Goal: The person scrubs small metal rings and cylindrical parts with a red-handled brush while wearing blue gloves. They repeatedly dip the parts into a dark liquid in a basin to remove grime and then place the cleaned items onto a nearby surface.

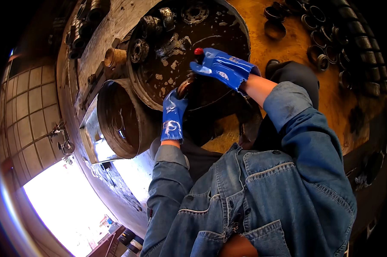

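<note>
In a blue glove, my left hand grips a brownish, rounded metal part over the near side of a wide round pan of dark liquid. My right hand, gloved alike, is closed round a tool with a red end, just above and right of that part. The tool's working end is hidden, so its kind does not show. Wet metal parts sit in the pan: a ring-shaped one at the left, a flanged disc at the far side and ribbed pieces between them.
A metal drum stands against the pan's near left. Many dark metal rings lie on the brown floor at the right, beside rows of cylindrical parts. A brownish cylinder stands left of the pan. My knee is right of it.
</note>
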A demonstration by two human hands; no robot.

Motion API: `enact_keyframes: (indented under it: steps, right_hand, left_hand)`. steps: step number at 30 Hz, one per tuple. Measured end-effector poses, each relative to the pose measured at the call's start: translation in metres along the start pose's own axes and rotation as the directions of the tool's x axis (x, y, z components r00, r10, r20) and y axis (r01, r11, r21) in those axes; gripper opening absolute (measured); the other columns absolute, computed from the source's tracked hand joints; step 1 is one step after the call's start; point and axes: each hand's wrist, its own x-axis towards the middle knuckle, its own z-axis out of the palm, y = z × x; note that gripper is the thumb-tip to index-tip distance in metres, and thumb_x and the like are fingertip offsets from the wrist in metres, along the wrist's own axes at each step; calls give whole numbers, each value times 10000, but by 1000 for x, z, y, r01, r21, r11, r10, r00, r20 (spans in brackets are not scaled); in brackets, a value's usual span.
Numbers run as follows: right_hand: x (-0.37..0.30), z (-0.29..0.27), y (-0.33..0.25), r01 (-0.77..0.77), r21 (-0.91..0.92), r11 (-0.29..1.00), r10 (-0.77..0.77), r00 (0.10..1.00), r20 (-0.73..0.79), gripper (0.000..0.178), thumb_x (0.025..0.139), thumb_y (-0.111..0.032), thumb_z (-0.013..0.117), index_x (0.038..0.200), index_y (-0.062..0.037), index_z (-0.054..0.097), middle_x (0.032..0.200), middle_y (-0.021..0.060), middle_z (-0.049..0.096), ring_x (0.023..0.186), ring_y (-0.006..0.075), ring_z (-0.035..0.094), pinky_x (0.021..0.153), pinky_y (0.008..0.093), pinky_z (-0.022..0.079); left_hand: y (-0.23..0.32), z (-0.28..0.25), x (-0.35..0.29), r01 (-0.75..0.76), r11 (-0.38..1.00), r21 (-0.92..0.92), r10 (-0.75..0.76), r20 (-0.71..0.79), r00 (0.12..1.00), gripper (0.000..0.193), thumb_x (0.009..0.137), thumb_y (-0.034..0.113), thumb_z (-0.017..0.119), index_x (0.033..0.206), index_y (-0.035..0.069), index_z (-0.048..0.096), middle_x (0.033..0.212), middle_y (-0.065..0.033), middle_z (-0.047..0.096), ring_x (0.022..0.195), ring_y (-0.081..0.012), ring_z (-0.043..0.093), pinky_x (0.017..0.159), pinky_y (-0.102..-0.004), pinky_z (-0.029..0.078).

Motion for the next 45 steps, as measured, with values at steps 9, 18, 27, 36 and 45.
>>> enact_keyframes:
  steps: [9,18,27,36,45]
  right_hand:
    - [-21,14,-30,242,-307,921,-243,969,37,370,930,-466,705,1059,-124,764,1030,125,749,937,287,731,869,385,593]
    - [-27,15,-43,306,-162,938,-313,950,-16,261,952,-356,722,1035,-112,759,984,138,750,900,239,726,840,370,598]
    - [-7,-2,-14,-77,-466,882,71,997,-32,441,896,-523,688,1060,-122,771,1101,115,753,963,282,732,847,381,597]
    - [-24,17,-65,291,-407,866,-196,945,260,246,963,-384,679,994,-157,766,966,97,751,891,286,729,814,389,597]
    - [-19,22,-52,405,-290,867,-358,912,201,260,960,-389,691,1082,-174,772,1058,93,757,996,264,722,856,393,601]
  left_hand:
    - [6,2,-6,38,994,-104,-38,4,999,355,862,227,782,1143,16,730,1091,-171,764,1037,-311,725,914,-379,552]
    - [-28,16,-2,87,972,-220,-89,0,996,395,836,230,789,1164,18,727,1084,-172,762,1033,-322,723,929,-379,551]
    - [-1,1,-3,62,993,-105,-59,27,998,390,847,240,779,1161,15,728,1108,-175,755,1060,-310,717,935,-370,544]
    - [1,1,-7,72,990,-125,-70,17,997,380,835,192,805,1159,9,729,1098,-157,765,1037,-281,726,930,-357,550]
    - [9,-2,-12,-15,967,-254,15,-2,1000,335,833,128,791,1135,-3,728,1068,-142,774,995,-277,735,916,-356,557]
